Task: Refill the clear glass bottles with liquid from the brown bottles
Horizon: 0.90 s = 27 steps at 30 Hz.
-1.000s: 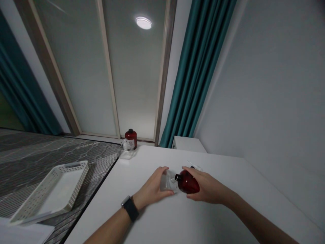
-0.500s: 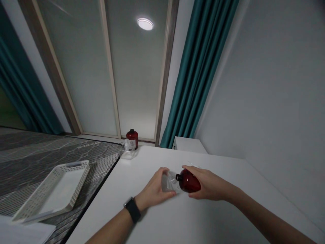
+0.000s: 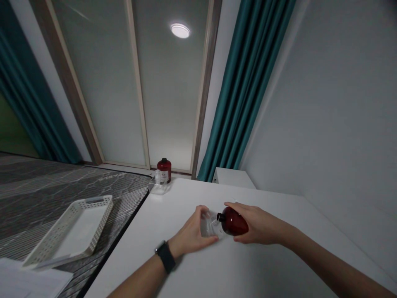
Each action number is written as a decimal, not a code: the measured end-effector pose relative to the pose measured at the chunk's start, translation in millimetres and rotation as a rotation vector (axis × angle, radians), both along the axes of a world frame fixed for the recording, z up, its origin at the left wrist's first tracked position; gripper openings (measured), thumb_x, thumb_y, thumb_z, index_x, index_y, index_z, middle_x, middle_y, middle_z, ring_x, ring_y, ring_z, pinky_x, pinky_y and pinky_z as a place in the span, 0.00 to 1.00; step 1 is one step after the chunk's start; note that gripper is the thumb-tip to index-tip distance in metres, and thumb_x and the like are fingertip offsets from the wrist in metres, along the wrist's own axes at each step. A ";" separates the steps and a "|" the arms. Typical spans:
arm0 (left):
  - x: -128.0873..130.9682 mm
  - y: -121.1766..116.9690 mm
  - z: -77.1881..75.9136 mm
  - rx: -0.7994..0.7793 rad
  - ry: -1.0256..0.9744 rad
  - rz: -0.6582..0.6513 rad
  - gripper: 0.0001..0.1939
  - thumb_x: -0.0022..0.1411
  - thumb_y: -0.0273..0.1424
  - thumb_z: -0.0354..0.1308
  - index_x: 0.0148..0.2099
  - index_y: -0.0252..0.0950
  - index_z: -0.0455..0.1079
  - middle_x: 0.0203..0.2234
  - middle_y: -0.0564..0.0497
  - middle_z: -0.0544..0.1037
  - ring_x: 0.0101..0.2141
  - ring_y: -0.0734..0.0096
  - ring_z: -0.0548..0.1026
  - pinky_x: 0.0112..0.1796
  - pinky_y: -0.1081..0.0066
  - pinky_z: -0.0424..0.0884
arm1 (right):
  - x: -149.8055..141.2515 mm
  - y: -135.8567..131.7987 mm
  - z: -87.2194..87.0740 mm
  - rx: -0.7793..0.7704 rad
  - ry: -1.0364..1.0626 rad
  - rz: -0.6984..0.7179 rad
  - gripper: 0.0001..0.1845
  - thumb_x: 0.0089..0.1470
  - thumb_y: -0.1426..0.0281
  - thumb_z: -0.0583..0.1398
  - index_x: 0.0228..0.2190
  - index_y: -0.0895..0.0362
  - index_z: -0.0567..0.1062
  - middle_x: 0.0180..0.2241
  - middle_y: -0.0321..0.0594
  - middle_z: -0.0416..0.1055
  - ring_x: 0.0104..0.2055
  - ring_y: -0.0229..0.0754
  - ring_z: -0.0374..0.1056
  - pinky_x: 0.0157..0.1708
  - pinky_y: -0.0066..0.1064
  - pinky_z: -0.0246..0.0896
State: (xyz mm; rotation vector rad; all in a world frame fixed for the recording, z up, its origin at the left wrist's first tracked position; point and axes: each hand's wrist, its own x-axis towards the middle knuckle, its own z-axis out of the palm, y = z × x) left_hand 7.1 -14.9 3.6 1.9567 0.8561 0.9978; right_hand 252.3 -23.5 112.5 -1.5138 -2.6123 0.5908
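Observation:
My right hand [image 3: 254, 225] is closed around a dark red bottle [image 3: 235, 222], which lies tilted with its black neck pointing left. That neck is at the edge of a clear container [image 3: 211, 223] on the white table [image 3: 192, 273]. Around the container's left side curves my left hand [image 3: 197, 231], thumb in front and fingers behind. Contents of the container are hard to make out through the clear walls. Whether anything flows from the bottle's mouth cannot be seen.
At the table's far left corner a second red bottle [image 3: 164, 167] with a black cap stands upright beside a clear tray [image 3: 158, 188] holding a small clear bottle. A white perforated basket [image 3: 107, 209] and papers [image 3: 37, 279] lie on the grey patterned surface to the left.
The whole view has shifted slightly, so everything appears a little further right. Both hands keep their hold, and the red bottle stays tilted at the clear container.

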 end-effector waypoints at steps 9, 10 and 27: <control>0.0 0.1 0.1 -0.014 -0.020 -0.034 0.31 0.53 0.30 0.70 0.52 0.38 0.55 0.46 0.47 0.68 0.47 0.59 0.69 0.50 0.58 0.67 | -0.2 2.2 1.4 0.031 -0.033 0.034 0.51 0.42 0.61 0.69 0.65 0.56 0.61 0.66 0.51 0.62 0.65 0.61 0.60 0.63 0.50 0.57; 0.1 0.0 -0.2 -0.015 -0.019 -0.033 0.31 0.53 0.30 0.69 0.52 0.38 0.55 0.46 0.46 0.68 0.47 0.59 0.69 0.50 0.58 0.67 | 0.5 2.4 0.9 0.036 -0.027 0.037 0.50 0.42 0.61 0.69 0.65 0.55 0.62 0.65 0.50 0.62 0.64 0.61 0.61 0.63 0.50 0.58; -0.7 0.3 -2.3 -0.027 -0.024 -0.038 0.31 0.53 0.30 0.70 0.53 0.39 0.55 0.47 0.46 0.68 0.46 0.60 0.69 0.50 0.57 0.68 | -2.9 2.5 8.9 0.055 -0.020 0.055 0.47 0.41 0.63 0.69 0.63 0.50 0.64 0.62 0.48 0.67 0.60 0.62 0.67 0.58 0.50 0.62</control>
